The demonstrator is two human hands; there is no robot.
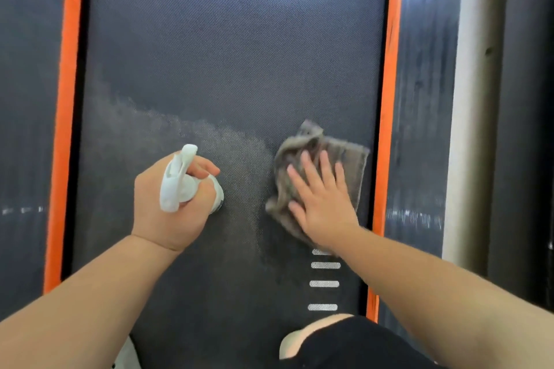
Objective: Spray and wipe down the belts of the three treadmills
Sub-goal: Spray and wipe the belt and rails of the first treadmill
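Note:
A dark textured treadmill belt (227, 54) fills the middle of the head view, with a pale misted patch across its left and centre. My left hand (168, 204) grips a white spray bottle (180, 180) by its trigger head, nozzle pointing away over the belt. My right hand (323, 204) lies flat with straight fingers on a crumpled grey-brown cloth (344, 159), pressing it onto the right side of the belt.
Orange side strips run along the belt's left edge (67, 99) and right edge (388, 99). Dark ribbed foot rails (425, 99) lie outside them. White dashes (325, 283) mark the near belt. My knee in dark clothing (344, 341) rests at the bottom.

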